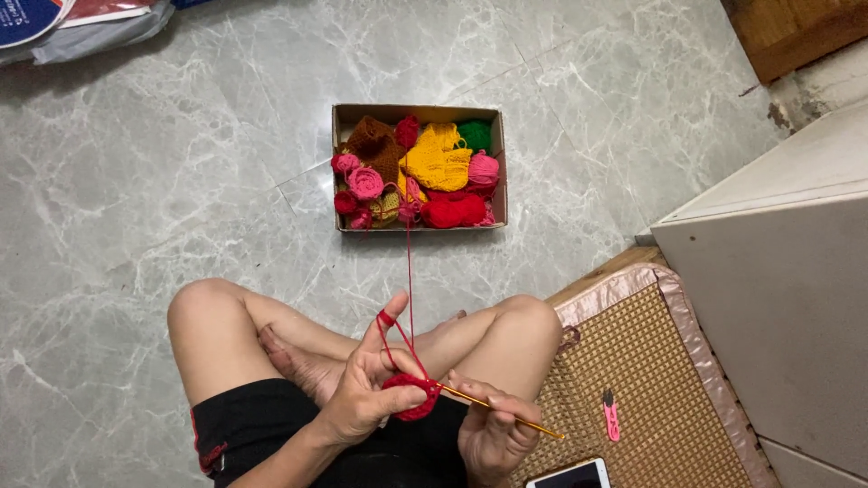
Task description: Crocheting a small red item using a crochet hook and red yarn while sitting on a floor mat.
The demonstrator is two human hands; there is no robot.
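My left hand point(366, 384) pinches a small round red crochet piece point(411, 396) above my crossed legs, with red yarn point(409, 271) wound around its raised forefinger. That strand runs up to a cardboard box point(418, 111) on the floor ahead. My right hand point(493, 432) grips a thin golden crochet hook point(497, 408), whose tip touches the red piece. The box is packed with yarn balls and crocheted bits in red, pink, yellow, brown and green.
I sit cross-legged on a grey marble floor point(181, 163). At my right lies a woven mat point(633, 380) with a small pink tool point(611, 417) and a phone point(568, 475). A white cabinet point(778, 271) stands beyond it. Bags point(81, 23) lie at the top left.
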